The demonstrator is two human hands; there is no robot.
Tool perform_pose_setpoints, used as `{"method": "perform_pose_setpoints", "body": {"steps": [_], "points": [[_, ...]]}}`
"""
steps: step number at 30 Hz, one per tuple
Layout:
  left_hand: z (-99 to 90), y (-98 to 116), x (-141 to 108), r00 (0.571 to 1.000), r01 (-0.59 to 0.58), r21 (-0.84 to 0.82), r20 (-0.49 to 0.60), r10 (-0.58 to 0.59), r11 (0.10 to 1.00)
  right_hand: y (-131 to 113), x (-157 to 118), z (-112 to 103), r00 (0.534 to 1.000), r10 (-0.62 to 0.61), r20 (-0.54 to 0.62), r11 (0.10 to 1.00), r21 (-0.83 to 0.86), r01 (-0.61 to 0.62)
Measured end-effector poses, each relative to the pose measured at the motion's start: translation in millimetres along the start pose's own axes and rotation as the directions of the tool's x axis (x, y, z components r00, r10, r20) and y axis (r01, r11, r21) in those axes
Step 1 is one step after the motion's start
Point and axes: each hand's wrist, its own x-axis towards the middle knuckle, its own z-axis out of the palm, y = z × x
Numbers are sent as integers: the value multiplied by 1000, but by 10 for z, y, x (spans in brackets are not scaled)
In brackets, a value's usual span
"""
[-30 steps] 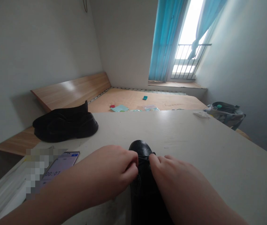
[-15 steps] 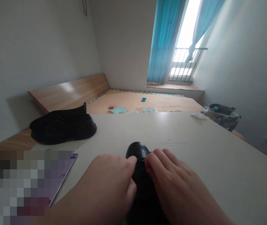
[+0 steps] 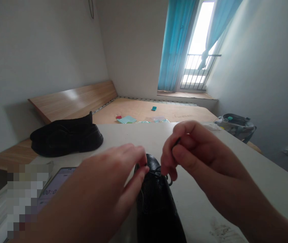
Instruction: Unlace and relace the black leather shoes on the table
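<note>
Right hand [image 3: 199, 152] pinches a lace end [image 3: 176, 141] above a black shoe [image 3: 154, 202], toe pointing away; left hand [image 3: 108, 179] narrowly grips the lacing [image 3: 157, 172].

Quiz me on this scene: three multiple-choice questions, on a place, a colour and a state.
1. Where is the farther black shoe?
A) on the white table
B) on the windowsill
C) on the floor

2. What colour are the window curtains?
A) red
B) turquoise
C) yellow

3. What is the right hand doing?
A) lying flat
B) pinching a lace end
C) holding a phone

1 A: it rests at the left.
2 B: blue-green fabric.
3 B: the lace end shows in its grip.
</note>
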Motion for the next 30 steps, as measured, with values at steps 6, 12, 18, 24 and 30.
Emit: {"method": "perform_pose_setpoints", "body": {"steps": [6,12,18,24,30], "points": [[-108,-46,99,962,-30,-229,-271,-34,973,219,46,22,988,148,48,983,99,-152],[27,-95,238,984,-54,-399,-178,-19,915,355,87,17,978,200,-56,972,137,-190],[98,-104,265,985,-25,-374,-166,-41,927,457,70,-63,953,301,-42,939,187,-288],[126,-76,280,988,37,-446,-118,-100,894,500,43,-113,940,342,26,913,230,-338],[121,-52,241,990,55,-499,-84,-112,865,491,41,-91,969,225,106,974,-24,-223]]}}
